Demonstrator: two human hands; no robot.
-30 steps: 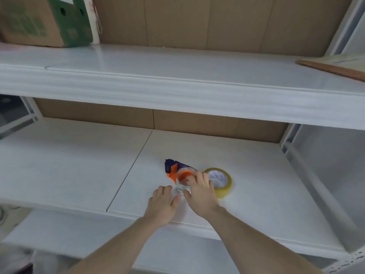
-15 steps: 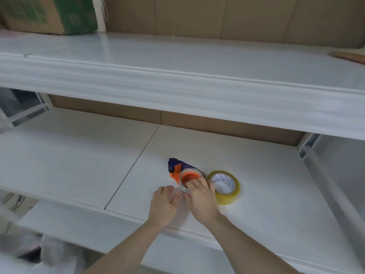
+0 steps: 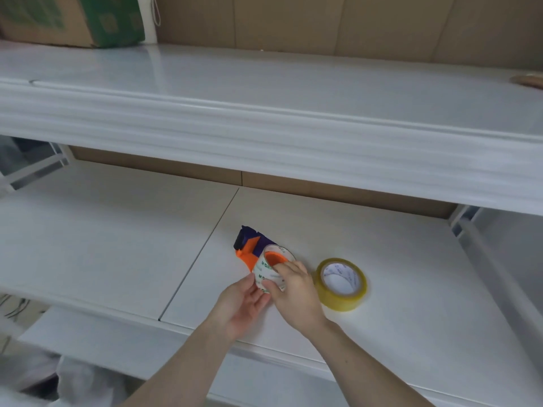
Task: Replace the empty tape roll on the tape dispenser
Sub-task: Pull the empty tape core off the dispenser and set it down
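Note:
An orange and dark blue tape dispenser (image 3: 249, 248) lies on the white lower shelf (image 3: 117, 245). A white empty tape core (image 3: 266, 268) with green print sits tilted over the dispenser's orange hub. My right hand (image 3: 293, 292) pinches the core, thumb on its outer wall and fingers over its rim. My left hand (image 3: 242, 304) is beside it, palm turned up, thumb touching the core's left side. A full roll of yellowish clear tape (image 3: 342, 284) lies flat on the shelf just right of my right hand.
A white upper shelf (image 3: 264, 118) overhangs the work area. A brown and green cardboard box (image 3: 70, 19) stands on it at the far left. A brown object (image 3: 529, 80) shows at its right edge. White plastic bags (image 3: 58, 380) lie below left.
The empty core has been raised and tilted off the dispenser hub by my right hand. My left hand turned from palm down to palm up against the core.

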